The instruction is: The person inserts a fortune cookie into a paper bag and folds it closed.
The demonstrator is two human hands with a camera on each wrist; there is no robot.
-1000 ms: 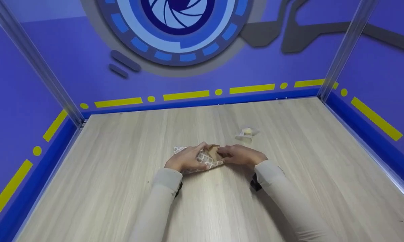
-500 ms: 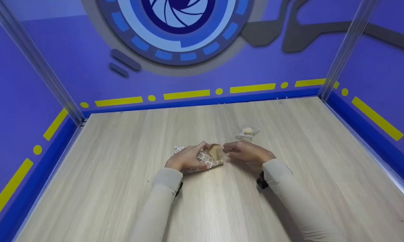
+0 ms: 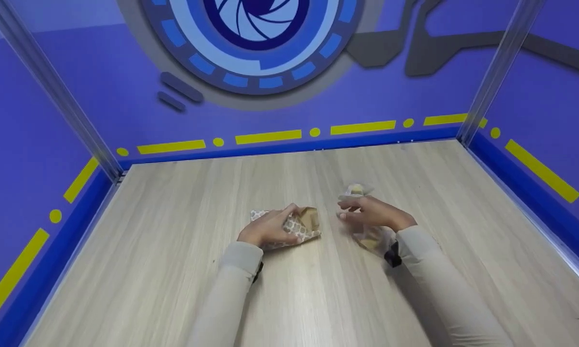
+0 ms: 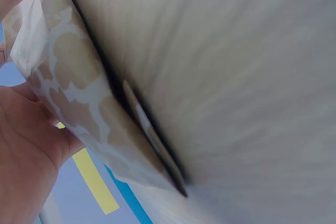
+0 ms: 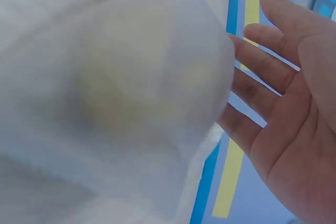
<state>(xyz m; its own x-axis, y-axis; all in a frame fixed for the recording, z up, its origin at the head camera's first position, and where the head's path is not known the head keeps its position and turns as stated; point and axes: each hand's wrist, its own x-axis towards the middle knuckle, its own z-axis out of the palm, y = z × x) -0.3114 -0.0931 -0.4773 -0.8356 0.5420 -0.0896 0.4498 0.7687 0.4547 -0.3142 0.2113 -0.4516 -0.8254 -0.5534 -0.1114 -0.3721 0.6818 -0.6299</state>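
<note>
I note the left hand (image 3: 269, 229) with thumb and fingers curled round a patterned paper bag (image 3: 299, 227) lying on the worktop (image 3: 174, 270). The right hand (image 3: 376, 213) has fingers loosely parted, gripping nothing; one clear packet (image 3: 368, 239) lies beneath its wrist, another (image 3: 355, 189) just beyond. Only the head view shows the bag's brown lining; only the left wrist view, a narrow flap (image 4: 155, 135) along its underside.

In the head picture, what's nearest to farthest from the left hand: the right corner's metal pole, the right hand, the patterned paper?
1. Patterned paper: held in the left hand.
2. Right hand: right of the paper.
3. Metal pole: far right corner.
</note>
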